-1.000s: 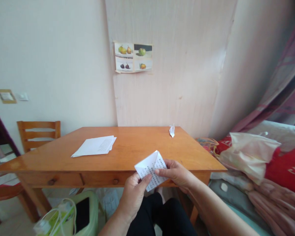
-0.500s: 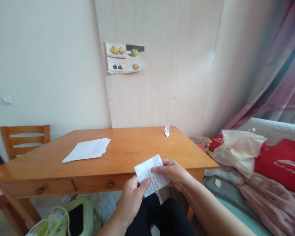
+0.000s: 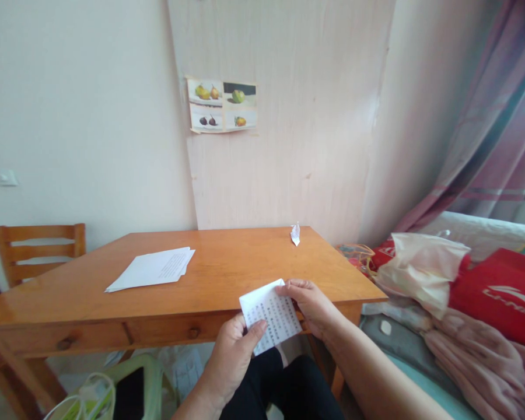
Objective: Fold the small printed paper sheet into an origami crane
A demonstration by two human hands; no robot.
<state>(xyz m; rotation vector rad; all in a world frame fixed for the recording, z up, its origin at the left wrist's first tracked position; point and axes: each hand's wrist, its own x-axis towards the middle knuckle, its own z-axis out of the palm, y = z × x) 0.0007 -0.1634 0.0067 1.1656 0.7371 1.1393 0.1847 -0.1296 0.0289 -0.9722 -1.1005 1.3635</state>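
A folded sheet of printed paper [image 3: 272,318] is held above my lap, in front of the table's near edge. My left hand [image 3: 240,347] pinches its lower left side, the thumb lying on the printed face and the fingers hidden behind. At the upper right corner my right hand [image 3: 308,300] grips the paper between thumb and index finger. On the wooden table [image 3: 236,256], a stack of white sheets [image 3: 153,269] lies to the left. A small folded paper piece [image 3: 295,234] stands near the far right edge.
Left of the table is a wooden chair [image 3: 44,251]. Below sits a green stool [image 3: 153,379] with a dark phone-like object [image 3: 130,394] and cables. To the right are a white plastic bag [image 3: 424,268], a red bag [image 3: 499,286] and pink cloth [image 3: 481,350]. A fruit picture [image 3: 222,105] hangs on the wall.
The folded triangular flap at the paper's top no longer shows; printed text now covers more of the face. My right thumb has moved up to the top corner. The view has shifted slightly.
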